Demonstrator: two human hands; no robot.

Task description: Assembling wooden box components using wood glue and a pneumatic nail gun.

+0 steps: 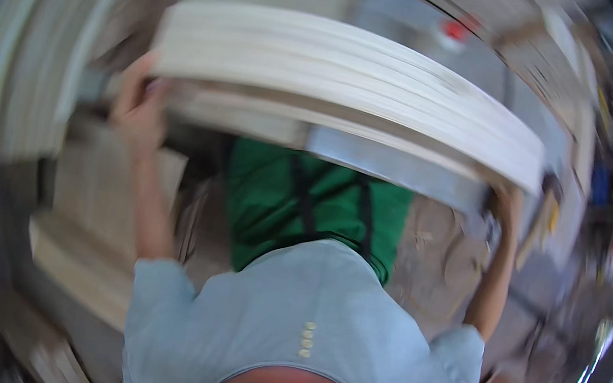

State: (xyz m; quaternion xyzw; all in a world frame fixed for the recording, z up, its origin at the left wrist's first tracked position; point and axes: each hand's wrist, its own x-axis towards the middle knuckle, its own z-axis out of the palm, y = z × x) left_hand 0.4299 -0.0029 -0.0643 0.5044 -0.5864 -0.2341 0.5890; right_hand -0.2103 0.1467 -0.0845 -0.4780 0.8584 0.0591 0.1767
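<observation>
A bundle of long pale wooden boards stretches across the view in front of me, its length blurred by motion. My left hand is closed round its left end, thumb near the lower edge. At the right end my right hand grips from beneath, its fingers mostly hidden by the wood. Under the bundle runs a grey work surface, partly covered by it.
Tall stacks of pale boards stand at the left. More wood pieces lie below them. A small red and white object sits beyond the bundle. Something with a yellow handle lies at the right, near blurred clutter.
</observation>
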